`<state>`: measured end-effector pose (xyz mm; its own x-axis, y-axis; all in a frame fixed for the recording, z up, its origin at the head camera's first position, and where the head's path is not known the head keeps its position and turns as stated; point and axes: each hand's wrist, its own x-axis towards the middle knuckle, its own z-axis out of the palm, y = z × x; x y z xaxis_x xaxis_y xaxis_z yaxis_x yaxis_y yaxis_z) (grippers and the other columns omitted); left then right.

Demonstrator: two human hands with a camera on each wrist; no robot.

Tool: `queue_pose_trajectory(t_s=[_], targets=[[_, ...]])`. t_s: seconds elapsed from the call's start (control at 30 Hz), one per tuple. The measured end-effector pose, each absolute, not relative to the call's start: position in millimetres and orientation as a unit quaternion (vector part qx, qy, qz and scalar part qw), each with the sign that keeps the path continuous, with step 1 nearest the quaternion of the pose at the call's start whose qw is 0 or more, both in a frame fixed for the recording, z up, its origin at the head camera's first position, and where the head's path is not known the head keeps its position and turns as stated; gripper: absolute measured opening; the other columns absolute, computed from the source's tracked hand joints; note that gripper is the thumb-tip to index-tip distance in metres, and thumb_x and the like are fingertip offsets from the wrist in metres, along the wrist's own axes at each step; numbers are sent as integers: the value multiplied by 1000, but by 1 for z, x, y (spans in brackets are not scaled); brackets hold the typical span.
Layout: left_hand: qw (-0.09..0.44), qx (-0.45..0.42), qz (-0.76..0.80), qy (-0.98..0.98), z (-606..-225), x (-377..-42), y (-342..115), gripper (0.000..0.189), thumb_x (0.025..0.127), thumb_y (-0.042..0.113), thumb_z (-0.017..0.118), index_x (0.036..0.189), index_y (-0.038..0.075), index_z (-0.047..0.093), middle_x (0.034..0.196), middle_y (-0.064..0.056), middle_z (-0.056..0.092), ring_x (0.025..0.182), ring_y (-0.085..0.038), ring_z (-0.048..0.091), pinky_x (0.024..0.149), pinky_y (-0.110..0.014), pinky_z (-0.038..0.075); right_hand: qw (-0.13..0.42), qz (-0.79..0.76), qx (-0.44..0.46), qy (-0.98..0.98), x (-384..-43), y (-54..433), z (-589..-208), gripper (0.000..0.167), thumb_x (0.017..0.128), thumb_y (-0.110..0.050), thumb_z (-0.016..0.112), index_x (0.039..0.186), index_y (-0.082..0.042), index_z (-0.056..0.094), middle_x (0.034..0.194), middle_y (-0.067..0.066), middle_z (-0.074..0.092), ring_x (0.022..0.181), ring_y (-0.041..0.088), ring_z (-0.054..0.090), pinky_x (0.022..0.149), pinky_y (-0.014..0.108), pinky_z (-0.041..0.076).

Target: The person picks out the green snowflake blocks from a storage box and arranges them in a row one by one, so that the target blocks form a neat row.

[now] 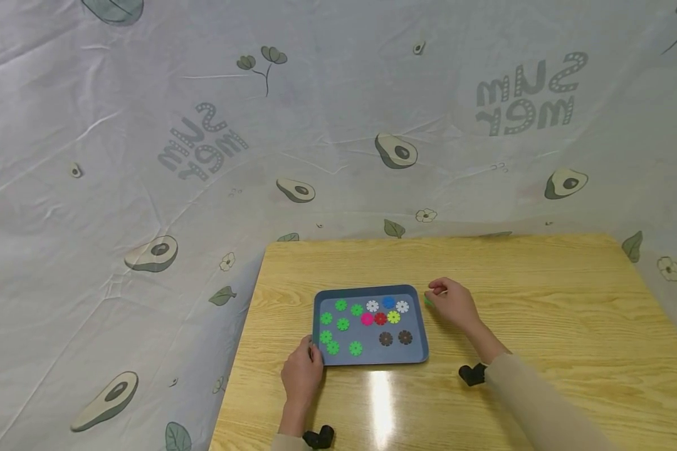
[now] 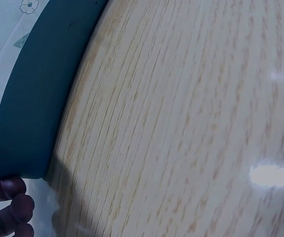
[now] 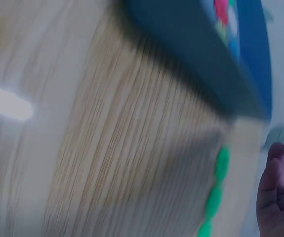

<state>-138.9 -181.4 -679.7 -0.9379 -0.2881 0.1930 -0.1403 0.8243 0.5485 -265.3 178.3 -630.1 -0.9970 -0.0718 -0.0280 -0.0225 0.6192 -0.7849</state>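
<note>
Fingers of the left hand curl on the blue tray at its seven o'clock corner; only the left wrist view shows them against the rim. Tray lies long axis left-right on the bench. Right hand, at three o'clock, pinches a green gear, seen edge-on in the right wrist view.

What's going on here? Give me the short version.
A person sits at a wooden table with a blue tray of small flower-shaped discs, mostly green ones on its left side and other colours to the right. The left hand holds the tray's near left corner. The right hand is just off the tray's far right corner, at a green disc on the table; whether it grips that disc is unclear.
</note>
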Motion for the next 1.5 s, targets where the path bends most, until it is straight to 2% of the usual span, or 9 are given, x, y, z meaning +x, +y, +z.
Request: queue_pose_trajectory(t_s=[0.33, 0.53, 0.63, 0.77, 1.0, 1.17, 1.4, 1.5], targets=[[137, 110, -271, -946, -682, -138, -183, 24, 97, 16, 67, 117, 6, 75, 71, -4, 68, 50, -12, 44, 44, -34, 35, 84, -438, -131, 885, -243, 95, -618, 22, 93, -17, 78, 108, -2, 72, 91, 0, 67, 79, 13, 63, 72, 34, 52], [125, 118, -274, -946, -681, -135, -183, 24, 97, 16, 68, 118, 6, 75, 67, 0, 63, 51, -12, 43, 45, -34, 34, 125, -405, -200, 883, -227, 52, -630, 22, 88, -18, 83, 103, -4, 73, 87, -2, 66, 78, 10, 59, 74, 34, 51], [122, 117, -275, -946, -681, -134, -182, 23, 97, 15, 68, 118, 5, 74, 65, 1, 60, 50, -12, 42, 44, -33, 33, 123, -387, -212, 889, -219, 39, -637, 25, 84, -17, 86, 99, -5, 72, 85, 0, 64, 76, 11, 56, 73, 35, 49], [126, 112, -275, -947, -681, -134, -182, 23, 97, 14, 68, 117, 5, 74, 63, 2, 58, 49, -12, 42, 43, -33, 33, 113, -360, -210, 902, -213, 28, -647, 30, 78, -19, 91, 95, -5, 71, 83, 2, 62, 75, 14, 54, 71, 36, 48], [137, 112, -270, -946, -681, -134, -185, 23, 96, 13, 69, 116, 5, 74, 62, 2, 58, 48, -12, 40, 43, -33, 32, 101, -302, -237, 918, -211, 18, -653, 36, 74, -24, 94, 94, -4, 72, 93, 6, 69, 88, 25, 65, 78, 44, 54], [134, 110, -271, -947, -682, -135, -185, 23, 97, 15, 68, 117, 6, 74, 64, 1, 60, 48, -11, 41, 43, -33, 33, 110, -279, -233, 925, -210, 16, -651, 28, 77, -22, 92, 84, -7, 69, 85, 0, 64, 81, 19, 62, 72, 40, 53], [131, 112, -272, -947, -680, -136, -183, 23, 97, 15, 68, 117, 6, 74, 64, 2, 60, 49, -12, 42, 43, -33, 33, 131, -295, -218, 921, -208, 16, -648, 25, 80, -15, 89, 85, -6, 66, 84, 1, 59, 78, 18, 57, 73, 41, 51], [135, 111, -271, -947, -680, -137, -183, 23, 97, 15, 68, 117, 6, 74, 64, 2, 60, 49, -12, 42, 44, -33, 34, 137, -318, -220, 912, -209, 17, -648, 22, 81, -13, 87, 86, -8, 66, 81, -2, 60, 74, 15, 56, 70, 37, 50]])
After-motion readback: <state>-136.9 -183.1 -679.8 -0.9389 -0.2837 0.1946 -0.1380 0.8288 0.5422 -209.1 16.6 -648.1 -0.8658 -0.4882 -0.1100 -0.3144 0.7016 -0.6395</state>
